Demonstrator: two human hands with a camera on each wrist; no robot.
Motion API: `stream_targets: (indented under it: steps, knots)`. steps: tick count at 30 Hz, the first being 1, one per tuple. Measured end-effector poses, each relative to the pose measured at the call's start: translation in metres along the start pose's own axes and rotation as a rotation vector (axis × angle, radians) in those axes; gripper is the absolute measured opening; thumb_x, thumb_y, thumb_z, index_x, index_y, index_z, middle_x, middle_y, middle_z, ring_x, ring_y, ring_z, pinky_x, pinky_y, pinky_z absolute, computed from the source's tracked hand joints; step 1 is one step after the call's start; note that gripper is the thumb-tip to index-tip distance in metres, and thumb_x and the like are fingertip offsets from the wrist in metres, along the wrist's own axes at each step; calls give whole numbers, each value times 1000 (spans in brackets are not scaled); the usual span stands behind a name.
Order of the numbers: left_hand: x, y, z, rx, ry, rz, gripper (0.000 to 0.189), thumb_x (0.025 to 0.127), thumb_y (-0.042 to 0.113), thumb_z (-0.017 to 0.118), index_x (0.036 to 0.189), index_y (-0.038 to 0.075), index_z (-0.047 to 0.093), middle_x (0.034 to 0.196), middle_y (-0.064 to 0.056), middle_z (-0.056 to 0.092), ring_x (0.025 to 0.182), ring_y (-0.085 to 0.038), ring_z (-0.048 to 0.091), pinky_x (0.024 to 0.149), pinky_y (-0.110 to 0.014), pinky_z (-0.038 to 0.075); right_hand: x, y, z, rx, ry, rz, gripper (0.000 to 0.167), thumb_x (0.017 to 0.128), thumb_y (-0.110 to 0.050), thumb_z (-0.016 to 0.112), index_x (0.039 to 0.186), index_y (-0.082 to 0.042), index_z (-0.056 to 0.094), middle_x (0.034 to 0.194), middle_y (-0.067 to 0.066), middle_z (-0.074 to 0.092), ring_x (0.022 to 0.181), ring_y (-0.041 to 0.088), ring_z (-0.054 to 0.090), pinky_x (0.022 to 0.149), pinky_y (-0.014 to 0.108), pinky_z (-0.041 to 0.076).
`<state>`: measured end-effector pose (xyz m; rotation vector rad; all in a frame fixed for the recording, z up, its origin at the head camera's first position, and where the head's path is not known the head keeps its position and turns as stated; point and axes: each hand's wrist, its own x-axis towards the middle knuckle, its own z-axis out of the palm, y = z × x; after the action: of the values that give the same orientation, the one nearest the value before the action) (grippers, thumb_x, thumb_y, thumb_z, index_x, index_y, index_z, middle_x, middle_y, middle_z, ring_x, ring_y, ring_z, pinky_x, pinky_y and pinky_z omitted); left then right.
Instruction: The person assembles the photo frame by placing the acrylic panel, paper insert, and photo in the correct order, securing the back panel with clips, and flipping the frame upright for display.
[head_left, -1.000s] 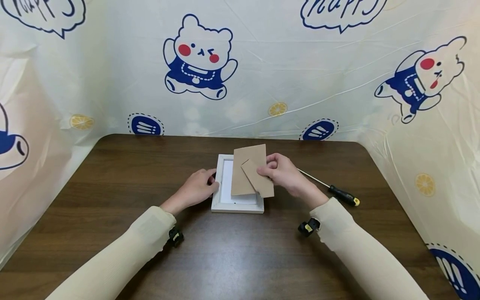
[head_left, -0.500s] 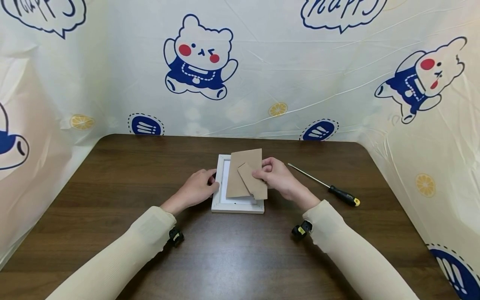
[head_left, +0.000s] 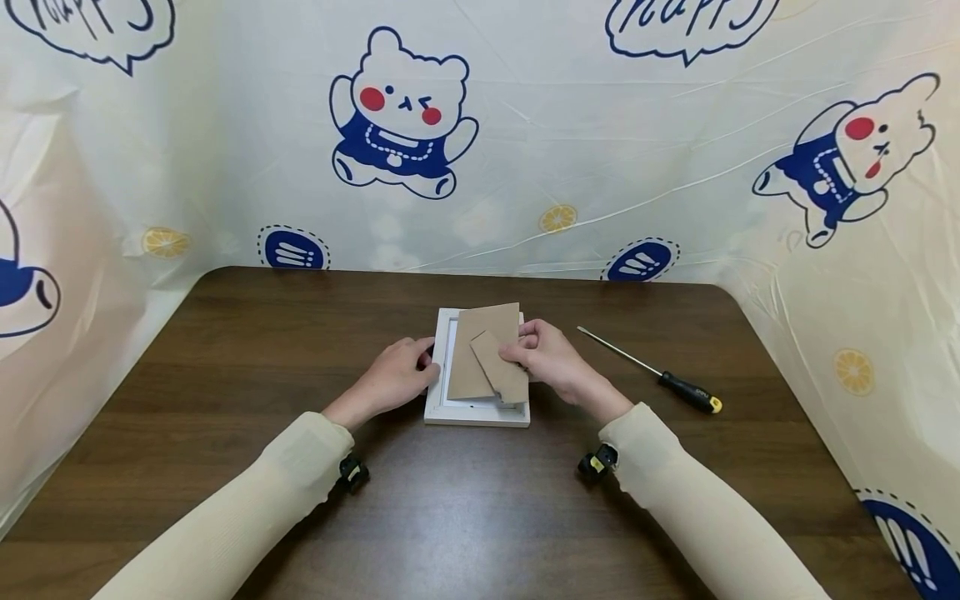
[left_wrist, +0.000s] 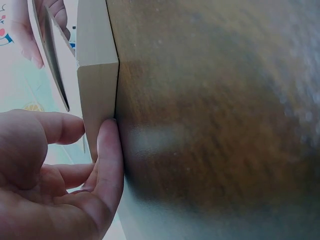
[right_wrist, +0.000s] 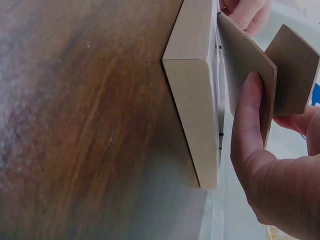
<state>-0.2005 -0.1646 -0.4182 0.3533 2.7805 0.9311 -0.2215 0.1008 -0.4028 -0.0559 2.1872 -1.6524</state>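
A white picture frame (head_left: 476,418) lies flat on the wooden table, a white sheet showing inside its border. At its left side my left hand (head_left: 390,375) holds the edge; the left wrist view has thumb and finger on the frame's side wall (left_wrist: 97,90). My right hand (head_left: 558,362) pinches the right edge of a brown backing board (head_left: 472,325), which has a stand flap (head_left: 501,371). Over the frame, the board (right_wrist: 245,55) is tilted, its near part apart from the frame in the right wrist view, where the flap (right_wrist: 295,70) sticks outward.
A screwdriver (head_left: 686,392) with a black and yellow handle lies to the right of my right hand, its shaft pointing toward the back left. Behind the brown table (head_left: 300,308) hangs a pale curtain (head_left: 525,150) with cartoon bears.
My right hand has moved left and slightly nearer with the backing board, which now covers more of the frame's inside. The screwdriver's tip has come into sight. My left hand stays put.
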Motion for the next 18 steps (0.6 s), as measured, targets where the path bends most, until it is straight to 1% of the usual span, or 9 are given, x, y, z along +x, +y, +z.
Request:
stream_targets:
  steps: [4,10,14,18]
  knots:
    - [0,0,0,-1,-1,-5,55,103,16,57,151,-9,51,107,-14,61,94,-25,57,81,-37,49,0,0,2,17,-5,2,50,99,-14,73,137,3,45,104,12,70,87,16,69,79,34,61]
    - [-1,1,-1,-9,-1,-9,55,102,16,56,151,-9,51,108,-14,61,94,-24,58,81,-37,49,1,1,5,29,-10,1,47,99,-12,72,135,3,46,99,9,70,83,14,68,74,31,60]
    - [-2,1,-1,-12,-3,-14,56,103,16,56,152,-9,50,109,-14,62,94,-24,58,82,-37,50,1,1,6,25,-15,4,46,100,-12,71,135,3,45,99,9,71,82,13,68,73,30,60]
    - [-1,1,-1,-5,1,-14,56,103,17,56,152,-8,50,108,-13,62,95,-24,57,84,-37,49,0,0,7,-3,-14,4,45,100,-12,71,134,4,45,99,10,70,81,13,69,72,30,61]
